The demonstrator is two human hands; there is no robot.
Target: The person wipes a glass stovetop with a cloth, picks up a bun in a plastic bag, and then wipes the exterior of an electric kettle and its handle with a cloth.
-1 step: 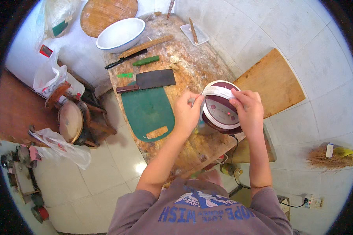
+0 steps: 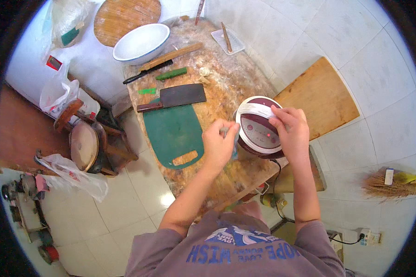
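Observation:
My left hand [image 2: 220, 142] is closed in a pinch at the left side of a round dark-red and white rice cooker [image 2: 262, 130]. A bit of something bluish and see-through shows by its fingers; I cannot make out what it is. On the other side my right hand [image 2: 290, 130] is closed too, thumb and finger pressed together at the end of the cooker's white handle band [image 2: 255, 109]. Whether it grips the band or something thin above it is hidden. A small red light glows on the cooker. Left of my hands, a cleaver [image 2: 182, 93] rests across a green chopping board [image 2: 173, 134].
Beyond the cleaver lie a cucumber piece [image 2: 171, 73], a black-handled tool [image 2: 148, 71], a wooden stick [image 2: 172, 56] and a white basin [image 2: 142, 43]. A wooden board [image 2: 316, 99] leans right of the cooker. A black cord [image 2: 276, 184] hangs from the table's near edge.
Almost nothing differs. The view has shifted very slightly, and both hands remain at the cooker in nearly the same pose.

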